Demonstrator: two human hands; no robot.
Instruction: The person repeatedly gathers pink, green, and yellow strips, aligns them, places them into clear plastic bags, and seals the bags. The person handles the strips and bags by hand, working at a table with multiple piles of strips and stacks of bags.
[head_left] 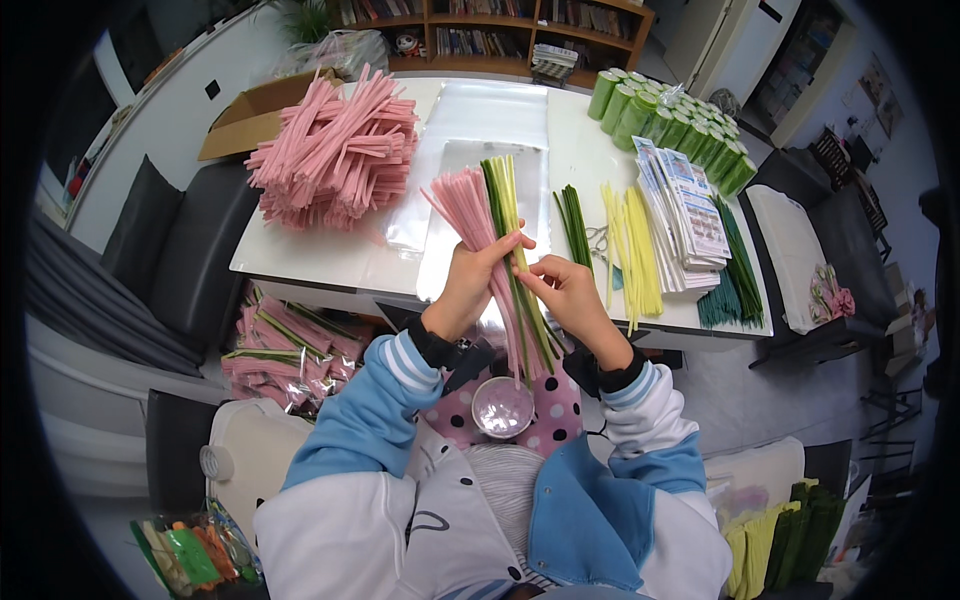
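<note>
While our left hand closes around the stem bundle above the table's near edge, our right hand pinches its yellow side, thumb and forefinger nearly meeting. We judge the step to be gathering or evening these pink, green and yellow lengths; the next move seems to call for a steady left grip. Beyond, on the white table, we see yellow strips and printed sheets, their small print illegible to us.
</note>
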